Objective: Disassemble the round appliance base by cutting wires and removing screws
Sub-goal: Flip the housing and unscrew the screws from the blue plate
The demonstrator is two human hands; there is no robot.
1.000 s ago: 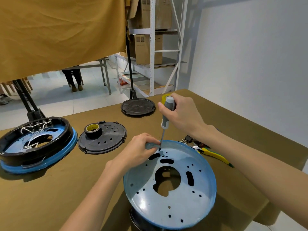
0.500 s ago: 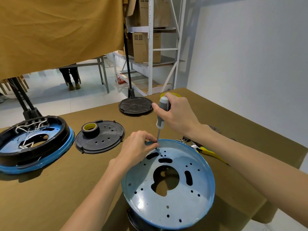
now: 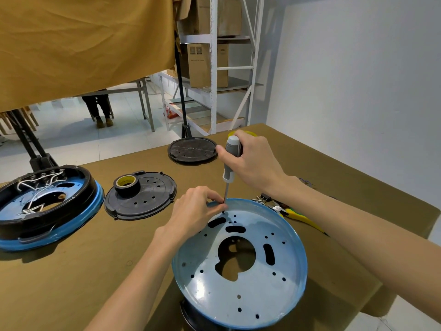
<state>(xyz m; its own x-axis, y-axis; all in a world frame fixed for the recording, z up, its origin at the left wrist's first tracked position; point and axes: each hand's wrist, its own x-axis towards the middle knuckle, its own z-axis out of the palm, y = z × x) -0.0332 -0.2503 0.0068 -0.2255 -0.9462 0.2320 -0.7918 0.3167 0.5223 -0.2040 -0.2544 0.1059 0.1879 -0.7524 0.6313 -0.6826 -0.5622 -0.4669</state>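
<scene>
Over blue base (image 3: 241,283) | right hand (image 3: 253,161) grips upright screwdriver (image 3: 231,158) | left hand (image 3: 193,211) fingers pinch its tip

Counted: blue bases (image 3: 239,263) (image 3: 45,206) 2 | black covers (image 3: 140,194) (image 3: 192,149) 2 | tape roll (image 3: 126,185) 1 | screwdriver (image 3: 230,161) 1 | hands (image 3: 195,211) (image 3: 250,161) 2

screwdriver (image 3: 229,168) tip perhaps on a screw, black part (image 3: 191,316) under blue pan (image 3: 250,295) cropped

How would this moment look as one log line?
right hand grips screwdriver | tip in blue metal base | left hand steadies tip
</scene>
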